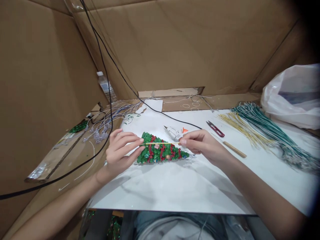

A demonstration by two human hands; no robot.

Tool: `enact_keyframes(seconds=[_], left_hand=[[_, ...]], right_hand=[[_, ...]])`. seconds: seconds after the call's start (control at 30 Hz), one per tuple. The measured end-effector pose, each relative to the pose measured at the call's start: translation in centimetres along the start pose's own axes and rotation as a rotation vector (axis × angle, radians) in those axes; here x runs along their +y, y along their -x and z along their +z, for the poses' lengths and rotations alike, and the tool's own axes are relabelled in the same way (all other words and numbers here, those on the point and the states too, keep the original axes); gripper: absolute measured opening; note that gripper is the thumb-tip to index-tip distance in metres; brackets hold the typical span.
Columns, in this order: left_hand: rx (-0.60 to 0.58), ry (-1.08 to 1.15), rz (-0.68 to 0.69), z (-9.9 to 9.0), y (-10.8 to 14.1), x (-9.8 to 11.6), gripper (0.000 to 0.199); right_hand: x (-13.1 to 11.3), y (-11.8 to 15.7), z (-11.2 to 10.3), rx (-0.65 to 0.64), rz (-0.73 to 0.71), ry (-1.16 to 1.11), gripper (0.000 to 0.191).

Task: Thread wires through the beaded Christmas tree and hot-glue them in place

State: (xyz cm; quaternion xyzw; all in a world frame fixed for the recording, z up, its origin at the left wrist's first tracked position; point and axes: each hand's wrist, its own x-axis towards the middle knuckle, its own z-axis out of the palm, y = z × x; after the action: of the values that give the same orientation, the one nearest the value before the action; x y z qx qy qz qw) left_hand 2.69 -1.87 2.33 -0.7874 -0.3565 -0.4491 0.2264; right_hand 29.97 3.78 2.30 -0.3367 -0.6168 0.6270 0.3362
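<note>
Forearms (262, 190) reached over a white sheet (170, 190). Right hand (202, 145), nearly closed, pinched a yellow wire (161, 143) lying across a green glittered Christmas-tree ornament (160, 150) on the sheet. Left hand (120, 150), fingers half curled, touched the ornament's edge; grip on wire unclear.

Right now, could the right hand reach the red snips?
Probably yes: nothing lies between the right hand and the red snips, though it pinches a yellow wire.
</note>
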Motion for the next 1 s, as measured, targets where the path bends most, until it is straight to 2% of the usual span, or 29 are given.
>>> enact_keyframes(seconds=[0.13, 0.27, 0.43, 0.6, 0.77, 1.0], left_hand=[[-0.025, -0.002, -0.018, 0.0, 0.0, 0.1, 0.015], [-0.041, 0.02, -0.022, -0.1, 0.0, 0.5, 0.016], [-0.095, 0.028, -0.009, -0.3, -0.1, 1.0, 0.015], [-0.115, 0.039, -0.041, -0.1, -0.2, 1.2, 0.012], [-0.134, 0.067, -0.063, 0.0, -0.1, 1.1, 0.011], [-0.121, 0.061, -0.006, -0.1, 0.0, 1.1, 0.016]], right_hand=[[-0.1, 0.1, 0.1, 0.005, -0.013, 0.013, 0.026], [-0.1, 0.1, 0.6, 0.024, -0.067, 0.148, 0.023], [-0.1, 0.2, 1.8, -0.056, -0.099, 0.207, 0.023], [0.1, 0.5, 2.8, -0.07, -0.228, 0.305, 0.019], [0.2, 0.8, 3.0, 0.011, -0.318, 0.334, 0.016], [0.0, 1.0, 2.8, 0.116, -0.527, 0.421, 0.014]])
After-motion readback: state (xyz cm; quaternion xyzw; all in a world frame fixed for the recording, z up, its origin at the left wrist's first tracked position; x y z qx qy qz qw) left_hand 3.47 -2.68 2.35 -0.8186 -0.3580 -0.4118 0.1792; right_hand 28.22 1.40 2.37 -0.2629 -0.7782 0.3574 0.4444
